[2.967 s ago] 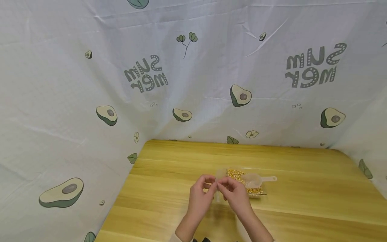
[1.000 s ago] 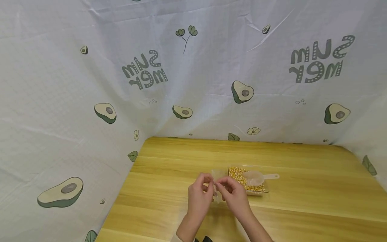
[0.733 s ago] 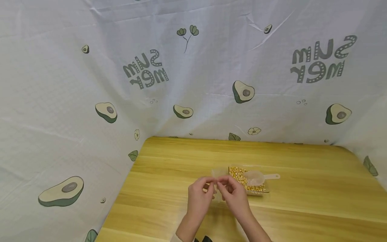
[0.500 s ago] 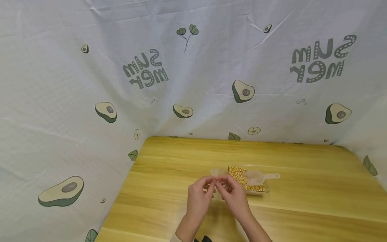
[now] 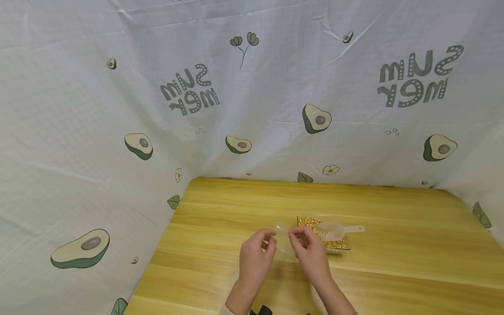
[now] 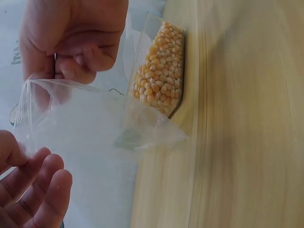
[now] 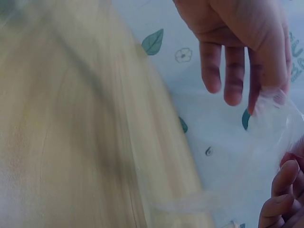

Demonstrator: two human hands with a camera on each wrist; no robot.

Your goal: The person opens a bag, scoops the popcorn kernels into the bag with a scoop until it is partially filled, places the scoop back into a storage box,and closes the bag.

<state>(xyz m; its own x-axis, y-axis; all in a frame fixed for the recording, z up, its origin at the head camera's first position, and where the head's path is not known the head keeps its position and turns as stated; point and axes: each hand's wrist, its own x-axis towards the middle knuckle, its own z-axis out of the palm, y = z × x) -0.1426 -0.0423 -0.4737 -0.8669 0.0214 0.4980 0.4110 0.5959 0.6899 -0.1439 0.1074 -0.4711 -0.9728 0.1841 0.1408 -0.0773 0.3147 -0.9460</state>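
A small clear plastic bag (image 5: 283, 239) hangs just above the wooden table (image 5: 397, 249) between my two hands. My left hand (image 5: 267, 243) pinches its left edge and my right hand (image 5: 296, 239) pinches its right edge, with the mouth pulled apart. In the left wrist view the bag (image 6: 80, 128) looks empty and stretches from my left hand (image 6: 26, 166) up to my right hand (image 6: 66, 52). The right wrist view shows the bag (image 7: 259, 156) blurred. Just right of the hands lies a clear tray of yellow corn kernels (image 5: 320, 225) with a clear scoop (image 5: 335, 230) on it.
A white cloth printed with avocados (image 5: 244, 96) walls in the table at the back and on both sides. Bare wood lies to the left (image 5: 204, 232) and far right of the tray.
My hands have drawn apart a little, the left one going left, and the bag's mouth has spread wider between them. The tray and scoop have not moved.
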